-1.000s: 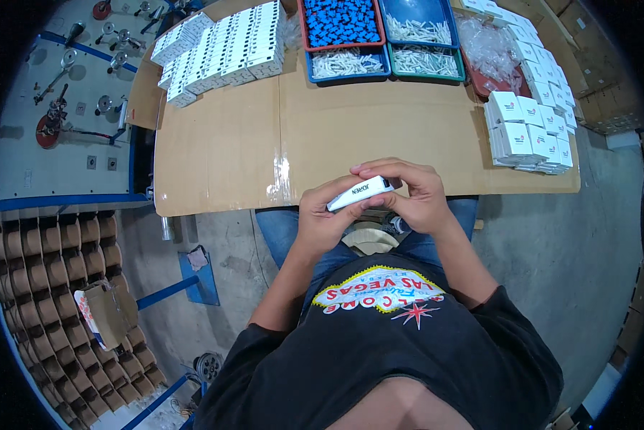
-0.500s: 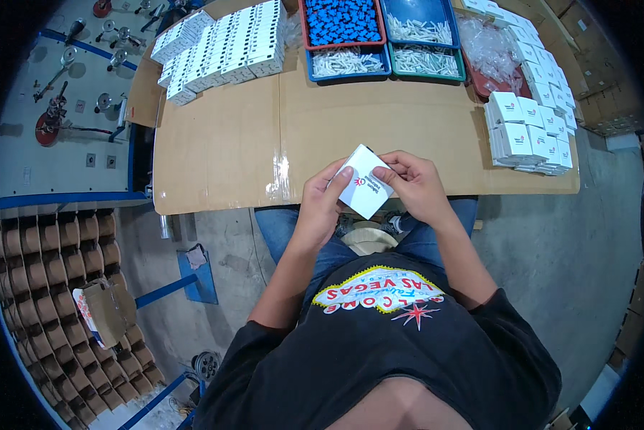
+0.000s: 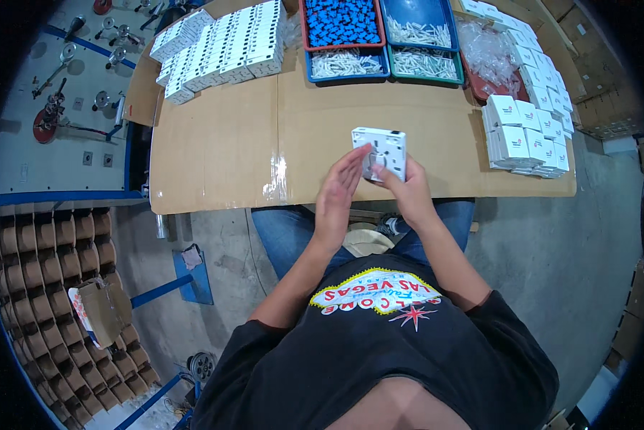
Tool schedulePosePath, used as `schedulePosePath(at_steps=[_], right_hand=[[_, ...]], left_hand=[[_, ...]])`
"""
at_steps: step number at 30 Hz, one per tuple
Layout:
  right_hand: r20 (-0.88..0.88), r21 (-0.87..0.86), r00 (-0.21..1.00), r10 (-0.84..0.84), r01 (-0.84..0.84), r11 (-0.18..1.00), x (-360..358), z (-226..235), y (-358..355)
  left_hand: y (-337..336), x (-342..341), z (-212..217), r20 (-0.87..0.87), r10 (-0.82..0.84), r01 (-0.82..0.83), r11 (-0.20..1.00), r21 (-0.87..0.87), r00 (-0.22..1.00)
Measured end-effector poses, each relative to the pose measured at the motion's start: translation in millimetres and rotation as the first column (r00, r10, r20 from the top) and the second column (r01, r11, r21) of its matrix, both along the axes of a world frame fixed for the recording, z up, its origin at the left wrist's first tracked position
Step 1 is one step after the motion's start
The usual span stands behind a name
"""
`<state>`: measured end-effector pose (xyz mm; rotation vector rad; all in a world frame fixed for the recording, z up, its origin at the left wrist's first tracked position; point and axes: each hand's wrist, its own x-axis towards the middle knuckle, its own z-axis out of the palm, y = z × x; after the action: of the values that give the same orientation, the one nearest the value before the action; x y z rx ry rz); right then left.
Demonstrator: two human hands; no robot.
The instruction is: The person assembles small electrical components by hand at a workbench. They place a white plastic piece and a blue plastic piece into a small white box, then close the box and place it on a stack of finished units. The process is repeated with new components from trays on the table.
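Head view on my feed: the white block (image 3: pixel 393 149) has just been turned over. Half a second ago I had its printed face up between two hands; now I see the other face, with dark slots and marks. It's held above the near part of the tabletop (image 3: pixel 214 154), not set down.

Right hand (image 3: pixel 412 197) is grasping it, thumb across the slotted face. Left hand (image 3: pixel 335 208) has dropped its pinch, fingers straight along the block's left side; I can't tell if they touch it.

My read: the slotted side is now the one that matters, and the right hand alone seems to carry the block. Similar slotted blocks (image 3: pixel 229 46) sit in rows at far left; printed-face blocks (image 3: pixel 528 140) are stacked at right. Blue parts (image 3: pixel 341 23) and white pegs (image 3: pixel 345 63) fill trays (image 3: pixel 351 80) beyond the hands.
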<state>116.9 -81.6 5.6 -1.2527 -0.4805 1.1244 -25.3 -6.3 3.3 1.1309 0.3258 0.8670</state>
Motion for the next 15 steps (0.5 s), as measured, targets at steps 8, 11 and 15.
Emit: schedulePosePath(at_steps=[8, 11, 15], right_hand=[[0.561, 0.478, 0.795, -0.231, -0.084, 0.874, 21, 4, 2], [0.542, 0.438, 0.803, -0.248, -0.018, 0.899, 13, 10, 5], [0.556, 0.171, 0.816, -0.158, 0.074, 0.983, 6, 0, 7]], left_hand=[[22, -22, -8, -0.284, 0.189, -0.221, 0.972, -0.083, 0.94], [35, -34, -39, -0.368, 0.226, -0.263, 0.963, -0.053, 0.902], [63, -51, -86, -0.445, 0.349, -0.351, 0.933, 0.082, 0.824]])
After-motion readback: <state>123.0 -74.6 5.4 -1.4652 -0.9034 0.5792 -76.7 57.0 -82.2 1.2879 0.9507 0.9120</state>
